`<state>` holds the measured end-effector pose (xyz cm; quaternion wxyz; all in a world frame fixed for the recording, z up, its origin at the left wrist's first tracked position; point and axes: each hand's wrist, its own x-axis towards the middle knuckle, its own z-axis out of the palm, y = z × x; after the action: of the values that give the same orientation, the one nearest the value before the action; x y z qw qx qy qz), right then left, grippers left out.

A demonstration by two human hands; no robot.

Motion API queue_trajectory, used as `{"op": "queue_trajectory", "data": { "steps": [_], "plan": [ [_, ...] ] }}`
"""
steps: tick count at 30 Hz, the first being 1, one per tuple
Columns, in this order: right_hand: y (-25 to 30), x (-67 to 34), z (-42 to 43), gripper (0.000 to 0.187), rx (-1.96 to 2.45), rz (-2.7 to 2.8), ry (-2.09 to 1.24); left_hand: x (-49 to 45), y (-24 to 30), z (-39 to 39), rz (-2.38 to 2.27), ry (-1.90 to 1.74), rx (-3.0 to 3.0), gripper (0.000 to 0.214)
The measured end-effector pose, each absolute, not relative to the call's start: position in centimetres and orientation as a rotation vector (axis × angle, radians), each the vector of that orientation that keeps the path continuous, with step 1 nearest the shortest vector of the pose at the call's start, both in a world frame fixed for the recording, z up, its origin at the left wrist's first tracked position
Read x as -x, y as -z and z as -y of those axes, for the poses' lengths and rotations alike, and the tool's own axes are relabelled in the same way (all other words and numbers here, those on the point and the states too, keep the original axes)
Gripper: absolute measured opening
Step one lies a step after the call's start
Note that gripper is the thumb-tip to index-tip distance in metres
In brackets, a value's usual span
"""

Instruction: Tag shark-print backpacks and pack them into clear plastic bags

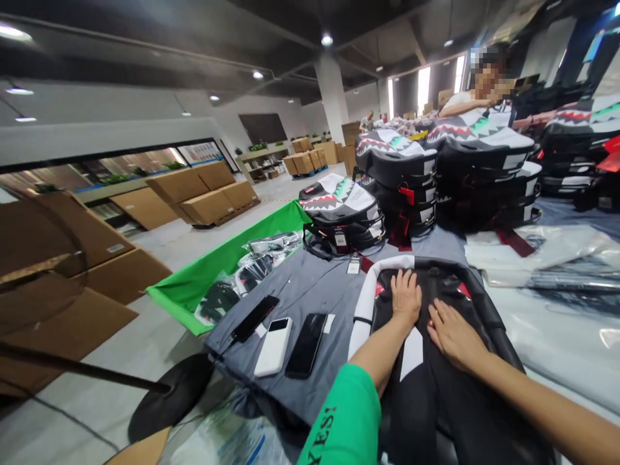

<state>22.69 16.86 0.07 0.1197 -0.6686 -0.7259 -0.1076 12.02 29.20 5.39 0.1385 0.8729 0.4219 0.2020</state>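
A black backpack (450, 394) with a white edge and red patches lies flat on the grey table cover (310, 284) in front of me. My left hand (405, 296) rests palm down on its upper part, fingers stretched out. My right hand (453, 334) lies flat beside it on the same backpack, fingers together and extended. Neither hand holds anything.
Two black phones (306, 345) (254, 318) and a white power bank (274, 345) lie left of the backpack. Stacks of shark-mouth backpacks (341, 213) (397, 181) stand behind. Clear plastic bags (542, 258) lie right, a green bin (203, 278) left. Another person (477, 90) sits far back. Cardboard boxes (208, 203) cover the floor.
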Motion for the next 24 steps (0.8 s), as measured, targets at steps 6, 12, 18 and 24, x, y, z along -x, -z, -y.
{"op": "queue_trajectory", "data": {
  "steps": [6,12,18,24],
  "plan": [
    [0.9,-22.4,-19.4,0.050,2.030,1.988,0.198,-5.3,-9.7,-22.8,-0.065,-0.091,-2.635,0.029],
    [-0.2,-21.4,-19.4,0.051,2.006,1.904,0.237,-2.0,-5.6,-19.5,0.388,0.075,-3.037,0.029],
    [-5.9,-19.6,-14.7,0.038,1.693,2.093,0.257,-2.9,-2.2,-19.5,0.112,-0.063,-3.029,0.032],
    [-8.5,-14.9,-8.9,0.016,0.830,2.831,-0.197,-1.8,-3.6,-20.8,-0.609,-0.315,-2.927,0.055]
  ]
}}
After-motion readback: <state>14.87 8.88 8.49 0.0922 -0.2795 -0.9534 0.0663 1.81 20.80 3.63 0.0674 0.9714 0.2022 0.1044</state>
